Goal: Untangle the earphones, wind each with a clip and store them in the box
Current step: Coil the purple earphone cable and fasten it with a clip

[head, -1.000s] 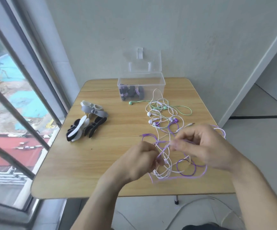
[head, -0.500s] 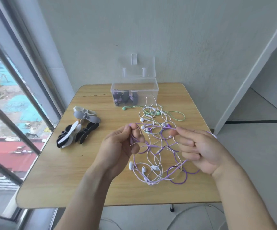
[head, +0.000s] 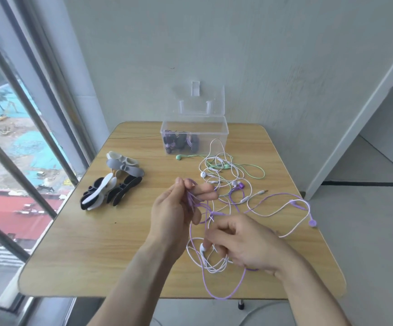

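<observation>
- Purple cord was pinched in your left hand, between the thumb and the bent fingers, raised a little above the table.
- Your right hand was lower and nearer to you, with the fingers curled into the tangled earphones; it gripped the white and purple cords, and a white earbud showed just under its fingertips.
- From your hands the tangle spread over the right half of the wooden table, with white, purple and green cords crossing one another.
- You left 1 long purple loop hanging over the near edge of the table.
- At the right edge a purple-and-white cord ran out to a purple earbud, which lay well apart from the rest.
- A green earbud lay just in front of the box, and a metal jack plug lay near the middle of the tangle.
- The box was clear plastic and stood at the far side of the table with its lid open and upright against the wall; dark wound bundles were inside it.
- The clips lay in a small pile on the left side of the table, black, white and grey ones together, well apart from both your hands.
- A large window stood just beside the left edge of the table.
</observation>
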Demonstrator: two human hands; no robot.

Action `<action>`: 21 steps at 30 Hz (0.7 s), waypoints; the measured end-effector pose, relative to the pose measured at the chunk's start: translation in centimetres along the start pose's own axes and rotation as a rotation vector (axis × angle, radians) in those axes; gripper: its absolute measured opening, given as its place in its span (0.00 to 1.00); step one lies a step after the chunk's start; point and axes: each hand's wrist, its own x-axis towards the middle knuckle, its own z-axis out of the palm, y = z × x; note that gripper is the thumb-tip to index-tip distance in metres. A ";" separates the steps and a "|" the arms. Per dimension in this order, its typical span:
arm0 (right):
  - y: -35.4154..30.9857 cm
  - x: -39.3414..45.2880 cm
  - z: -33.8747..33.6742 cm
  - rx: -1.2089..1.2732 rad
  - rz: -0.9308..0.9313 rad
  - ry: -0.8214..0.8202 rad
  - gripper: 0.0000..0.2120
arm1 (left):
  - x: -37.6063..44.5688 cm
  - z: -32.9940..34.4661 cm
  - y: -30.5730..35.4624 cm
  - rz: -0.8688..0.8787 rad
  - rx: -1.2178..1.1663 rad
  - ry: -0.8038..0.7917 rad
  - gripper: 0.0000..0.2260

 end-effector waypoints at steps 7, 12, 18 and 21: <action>0.2 0.5 0.0 -0.069 0.015 0.152 0.11 | 0.0 -0.3 0.2 -0.107 -0.213 -0.042 0.10; -0.4 0.2 0.4 0.044 0.039 0.004 0.11 | 0.1 -1.3 -0.2 -0.005 0.037 -0.052 0.10; -0.8 -0.2 -0.7 0.212 -0.060 -0.133 0.10 | -0.2 -3.0 0.8 -0.022 0.384 -0.082 0.08; -0.4 -0.3 -1.2 0.258 -0.092 -0.110 0.08 | -0.3 -3.4 1.0 -0.029 0.473 -0.121 0.08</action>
